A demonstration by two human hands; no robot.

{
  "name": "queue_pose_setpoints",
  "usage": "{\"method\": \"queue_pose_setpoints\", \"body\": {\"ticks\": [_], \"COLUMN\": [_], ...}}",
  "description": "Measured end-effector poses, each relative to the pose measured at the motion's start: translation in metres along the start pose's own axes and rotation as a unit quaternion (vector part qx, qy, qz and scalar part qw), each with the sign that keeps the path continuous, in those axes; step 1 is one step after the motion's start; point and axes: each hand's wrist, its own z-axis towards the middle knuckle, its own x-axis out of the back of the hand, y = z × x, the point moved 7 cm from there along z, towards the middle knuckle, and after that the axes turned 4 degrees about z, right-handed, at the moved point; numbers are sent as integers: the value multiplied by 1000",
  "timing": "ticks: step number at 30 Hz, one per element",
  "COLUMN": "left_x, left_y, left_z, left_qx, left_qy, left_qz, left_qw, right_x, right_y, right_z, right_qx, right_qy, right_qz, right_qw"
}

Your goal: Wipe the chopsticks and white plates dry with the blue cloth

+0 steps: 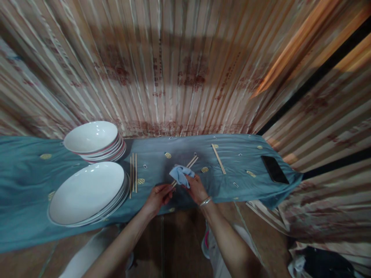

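Observation:
Over the near part of the table, my left hand [160,195] is closed round the lower ends of a pair of chopsticks [192,161]. My right hand [196,188], with a silver bracelet at the wrist, grips a light blue cloth [181,175]. The cloth is wrapped about the middle of the chopsticks, whose far ends stick out beyond it. Several more chopsticks [133,173] lie side by side to the left of my hands. To the right, other chopsticks [218,159] rest close together on the tablecloth.
A stack of white bowls [91,138] stands at the back left, with a stack of white plates [87,195] in front. A black phone [274,169] lies near the right end of the blue-green tablecloth [162,144]. Patterned curtains [174,77] hang behind the table.

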Motion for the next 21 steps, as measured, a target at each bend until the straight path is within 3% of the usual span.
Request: {"method": "queue_pose_setpoints", "body": {"ticks": [6, 15, 21], "left_x": [2, 8, 6], "left_y": [2, 0, -1], "left_z": [-1, 1, -1], "left_qx": [-18, -30, -10], "left_qy": [2, 38, 18], "left_qz": [-8, 18, 21], "left_qw": [1000, 999, 1000], "right_x": [-11, 0, 14], "right_y": [5, -6, -21], "right_z": [-5, 2, 8], "right_qx": [-4, 23, 69], "right_qy": [-17, -8, 37], "right_qz": [-2, -9, -34], "right_qw": [1000, 1000, 996]}}
